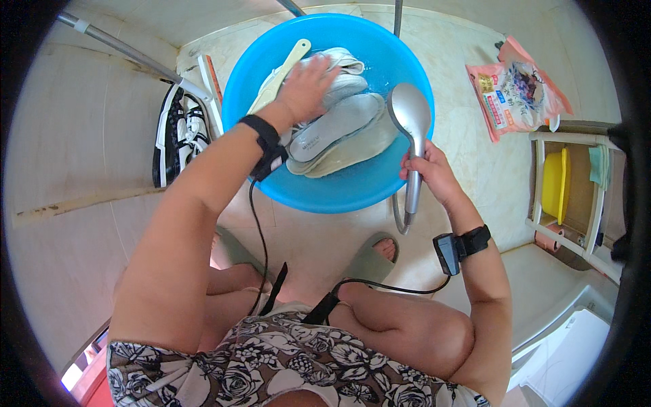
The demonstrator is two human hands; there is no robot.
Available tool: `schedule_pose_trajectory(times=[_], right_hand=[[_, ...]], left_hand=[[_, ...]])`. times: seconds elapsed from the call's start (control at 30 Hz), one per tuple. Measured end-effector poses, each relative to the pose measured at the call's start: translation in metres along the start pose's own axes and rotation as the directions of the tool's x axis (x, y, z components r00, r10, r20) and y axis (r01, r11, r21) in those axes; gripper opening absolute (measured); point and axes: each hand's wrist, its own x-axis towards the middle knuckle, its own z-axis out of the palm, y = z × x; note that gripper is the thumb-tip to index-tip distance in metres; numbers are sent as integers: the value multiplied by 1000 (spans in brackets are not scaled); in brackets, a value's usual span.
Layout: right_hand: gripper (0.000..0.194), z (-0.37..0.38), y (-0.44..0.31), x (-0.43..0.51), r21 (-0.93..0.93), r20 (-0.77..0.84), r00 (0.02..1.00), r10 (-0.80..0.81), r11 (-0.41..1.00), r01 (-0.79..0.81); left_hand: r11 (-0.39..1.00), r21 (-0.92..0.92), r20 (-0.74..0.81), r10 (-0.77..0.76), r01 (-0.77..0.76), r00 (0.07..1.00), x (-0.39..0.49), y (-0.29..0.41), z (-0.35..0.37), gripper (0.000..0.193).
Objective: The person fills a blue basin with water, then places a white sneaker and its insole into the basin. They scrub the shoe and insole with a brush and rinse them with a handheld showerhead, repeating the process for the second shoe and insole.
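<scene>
A round blue plastic basin (325, 201) stands on the floor before me, holding white sneakers (347, 87), insoles (333, 127) and some water. My left hand (311, 89) lies flat with spread fingers on the sneakers, beside a cream-handled brush (277, 84) whose bristles I cannot see. The fingers of my right hand (430, 165) are wrapped around the handle of a silver shower head (411, 109) at the basin's right rim. Its spray face is turned away from view, and a metal hose hangs from the handle's lower end.
Black-and-white sneakers (183, 129) lean by the left wall, near a metal pole (127, 51). A pink printed plastic bag (519, 94) lies on the floor at the right, above a white rack (536, 178) with a yellow basin (555, 185). Cables run from both wrist straps.
</scene>
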Motion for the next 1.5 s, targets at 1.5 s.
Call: schedule_pose_trajectory(times=[1.5], right_hand=[[25, 0, 4, 5, -4, 20, 1000, -14, 1000, 14]], left_hand=[[938, -171, -2, -308, 303, 952, -22, -9, -20, 90]])
